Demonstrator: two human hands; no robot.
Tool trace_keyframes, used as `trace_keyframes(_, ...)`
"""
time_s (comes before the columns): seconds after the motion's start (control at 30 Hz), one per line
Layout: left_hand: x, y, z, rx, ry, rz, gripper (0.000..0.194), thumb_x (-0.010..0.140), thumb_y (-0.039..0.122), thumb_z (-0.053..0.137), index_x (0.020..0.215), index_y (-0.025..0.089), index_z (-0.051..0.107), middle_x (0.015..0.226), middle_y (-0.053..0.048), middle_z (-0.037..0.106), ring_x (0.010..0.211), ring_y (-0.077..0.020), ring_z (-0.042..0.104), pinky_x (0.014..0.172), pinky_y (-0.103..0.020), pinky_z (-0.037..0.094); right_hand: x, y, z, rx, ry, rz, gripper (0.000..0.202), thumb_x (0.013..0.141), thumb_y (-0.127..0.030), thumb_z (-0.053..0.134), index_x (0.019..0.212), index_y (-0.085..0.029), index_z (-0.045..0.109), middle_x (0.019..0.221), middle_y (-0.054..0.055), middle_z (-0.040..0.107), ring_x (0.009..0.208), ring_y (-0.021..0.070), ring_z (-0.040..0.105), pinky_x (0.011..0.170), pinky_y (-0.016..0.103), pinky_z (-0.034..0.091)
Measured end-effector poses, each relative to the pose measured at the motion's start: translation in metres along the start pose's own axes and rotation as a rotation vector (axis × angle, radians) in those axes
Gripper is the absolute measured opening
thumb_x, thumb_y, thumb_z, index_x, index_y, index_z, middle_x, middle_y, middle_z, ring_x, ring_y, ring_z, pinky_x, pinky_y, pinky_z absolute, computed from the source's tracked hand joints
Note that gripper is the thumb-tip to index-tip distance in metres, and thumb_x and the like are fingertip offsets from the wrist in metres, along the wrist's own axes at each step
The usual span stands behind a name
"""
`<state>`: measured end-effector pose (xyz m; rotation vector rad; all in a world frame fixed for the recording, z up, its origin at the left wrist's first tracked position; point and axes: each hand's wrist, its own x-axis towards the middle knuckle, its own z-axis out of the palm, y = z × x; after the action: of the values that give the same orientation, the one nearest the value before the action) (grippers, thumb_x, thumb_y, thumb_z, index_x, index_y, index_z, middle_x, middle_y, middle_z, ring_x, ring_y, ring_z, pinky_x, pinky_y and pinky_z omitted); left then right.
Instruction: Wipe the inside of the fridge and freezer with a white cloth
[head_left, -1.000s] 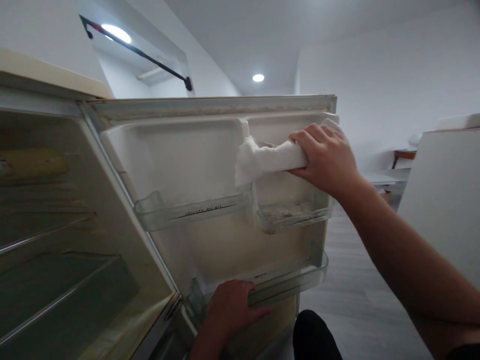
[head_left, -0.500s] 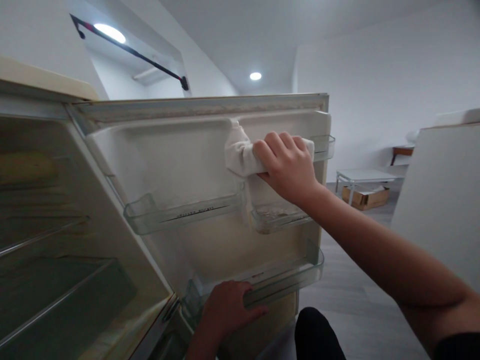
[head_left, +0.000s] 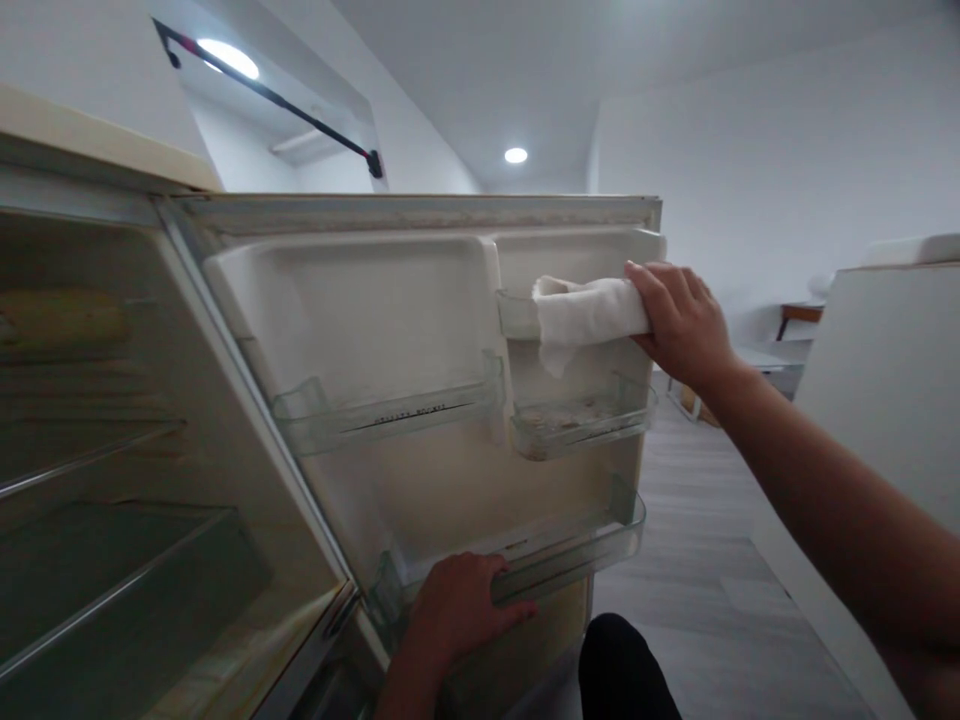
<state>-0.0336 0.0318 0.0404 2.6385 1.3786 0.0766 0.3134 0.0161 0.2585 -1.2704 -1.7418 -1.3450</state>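
Observation:
A white cloth (head_left: 589, 318) is bunched in my right hand (head_left: 684, 318), at the outer end of the small upper door bin (head_left: 517, 314). Its loose end drapes over the front of that bin and hides most of it. My left hand (head_left: 466, 605) grips the front rim of the long clear bottom bin (head_left: 574, 558), fingers over the edge and thumb in front. Both bins are fixed to the inside of the open refrigerator door (head_left: 420, 490). Below the cloth sits another small bin (head_left: 577, 425) with brownish stains.
The refrigerator interior (head_left: 225, 430) with its glass shelves lies to the left, a yellow item (head_left: 64, 318) at its top. A long middle bin (head_left: 390, 412) juts from the door. My dark-clad knee (head_left: 626, 665) is below; a white cabinet (head_left: 885, 400) stands right.
My right hand has moved the cloth rightward, from the door's central divider to the small upper bin. My left hand stays on the bottom bin.

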Motion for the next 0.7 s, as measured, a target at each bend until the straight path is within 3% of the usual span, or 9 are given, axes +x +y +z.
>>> trace_keyframes(0.1,0.001,0.001,0.0,0.015,0.006,-0.001,0.072,0.075,0.082,0.054,0.122,0.031,0.071,0.115,-0.008,0.075,0.109,-0.0315,0.068,0.095,-0.043,0.048,-0.009,-0.005,0.005,0.037,0.027,-0.027,0.06,0.099,-0.035,0.042,0.155,-0.017,0.034,0.152,0.02,0.04,0.145,0.0398,0.03,0.11,0.063,0.034)
trace_keyframes(0.2,0.001,0.001,0.0,0.012,0.002,0.004,0.072,0.075,0.081,0.055,0.124,0.03,0.07,0.116,-0.009,0.075,0.11,-0.0325,0.068,0.096,-0.045,0.048,-0.016,-0.016,0.006,0.075,-0.063,-0.115,0.055,0.097,-0.034,0.044,0.151,-0.024,0.044,0.155,0.013,0.041,0.15,0.0386,0.024,0.114,0.066,0.029)
trace_keyframes(0.33,0.001,0.002,0.0,0.017,0.024,0.01,0.071,0.076,0.08,0.056,0.123,0.03,0.07,0.114,-0.009,0.076,0.108,-0.0325,0.069,0.094,-0.044,0.049,-0.011,-0.029,0.003,0.156,-0.224,-0.429,0.047,0.1,-0.028,0.042,0.146,-0.032,0.052,0.146,0.005,0.054,0.144,0.0268,0.039,0.116,0.052,0.033)
trace_keyframes(0.47,-0.001,0.001,0.0,0.016,0.033,0.008,0.069,0.075,0.08,0.057,0.121,0.03,0.071,0.113,-0.007,0.076,0.106,-0.0323,0.069,0.093,-0.043,0.049,0.006,-0.035,0.007,0.109,-0.374,-0.718,0.037,0.101,-0.021,0.041,0.126,-0.028,0.066,0.121,0.005,0.069,0.119,0.0227,0.059,0.103,0.043,0.043)
trace_keyframes(0.57,-0.002,0.0,0.0,0.015,0.027,0.017,0.07,0.075,0.08,0.056,0.122,0.03,0.071,0.113,-0.007,0.076,0.107,-0.0324,0.069,0.093,-0.043,0.049,0.017,-0.036,0.016,0.012,-0.458,-0.761,0.024,0.099,-0.021,0.048,0.102,-0.02,0.071,0.107,0.007,0.07,0.103,0.024,0.061,0.096,0.042,0.044)
trace_keyframes(0.7,-0.004,-0.002,0.001,0.007,0.02,0.011,0.071,0.076,0.08,0.055,0.123,0.03,0.07,0.115,-0.008,0.075,0.108,-0.031,0.068,0.096,-0.043,0.048,0.026,-0.044,0.028,0.048,-0.423,-0.747,0.029,0.096,-0.039,0.056,0.101,-0.014,0.07,0.105,0.012,0.066,0.103,0.0265,0.056,0.091,0.041,0.042)
